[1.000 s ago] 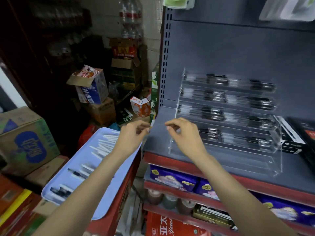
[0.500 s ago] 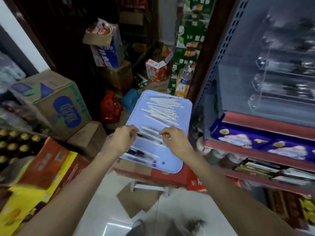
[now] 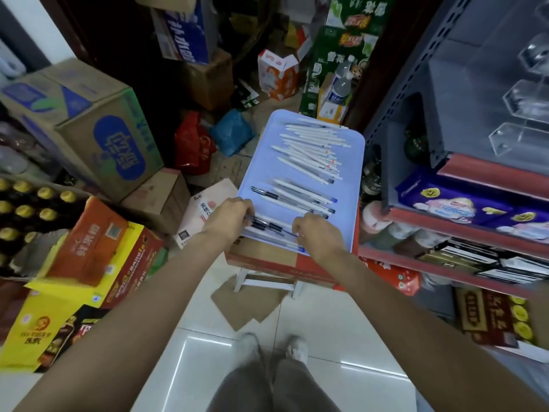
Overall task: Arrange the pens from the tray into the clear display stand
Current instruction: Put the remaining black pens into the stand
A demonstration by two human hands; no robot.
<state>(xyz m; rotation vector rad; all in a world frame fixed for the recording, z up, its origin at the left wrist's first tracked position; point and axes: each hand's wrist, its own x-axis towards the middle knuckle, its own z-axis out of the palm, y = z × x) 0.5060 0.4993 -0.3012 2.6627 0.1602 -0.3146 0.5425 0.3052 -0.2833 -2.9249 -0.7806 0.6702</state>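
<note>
A pale blue tray (image 3: 353, 185) rests on a red carton in front of me. White pens (image 3: 309, 150) lie bunched at its far end, and clear pens with dark grips (image 3: 294, 199) lie in the middle. At the near edge, my left hand (image 3: 230, 217) and my right hand (image 3: 319, 234) both have curled fingers on the ends of a few dark-grip pens (image 3: 271, 227). The clear display stand (image 3: 523, 114) sits on the grey shelf at the upper right, blurred and partly cut off.
The grey shelf unit (image 3: 439, 93) with red-edged lower shelves of goods stands to the right. Cardboard boxes (image 3: 98, 126) and drink cartons (image 3: 89, 245) crowd the left. A white stool (image 3: 267, 282) holds the red carton. My legs and white floor tiles show below.
My view has swung from the display stand down to the tray. Both hands left the shelf, came down to the tray's near edge and closed on the dark-grip pens.
</note>
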